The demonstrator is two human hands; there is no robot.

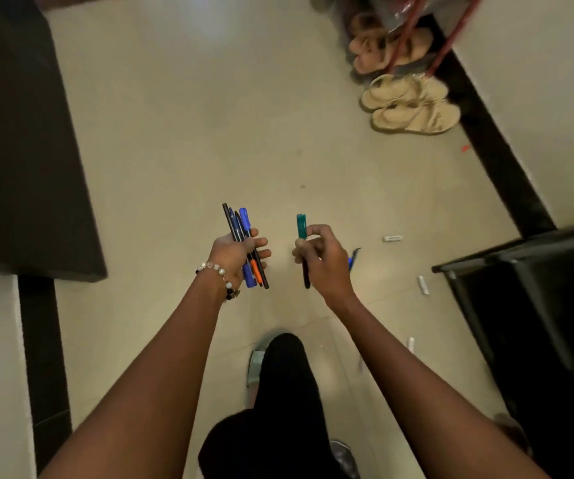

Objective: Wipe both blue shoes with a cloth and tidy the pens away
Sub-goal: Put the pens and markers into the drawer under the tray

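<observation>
While both arms reach out over the pale floor (181, 108), the left hand (235, 254) clasps a bundle of pens (244, 243) and the right hand (323, 257) pinches a green-capped marker (301, 227) just beside it. Slipping that marker in parallel with the bundle would probably keep the lot from splaying. Dark and blue barrels show, one orange. Small white bits (392, 238) lie at right. No blue shoes are visible.

We hold a bundle of pens (245, 247) in our left hand (235, 252) and one pen (302, 248) in our right hand (323, 259), side by side above the floor (192, 133). Sandals (411, 105) lie far ahead on the right.
</observation>
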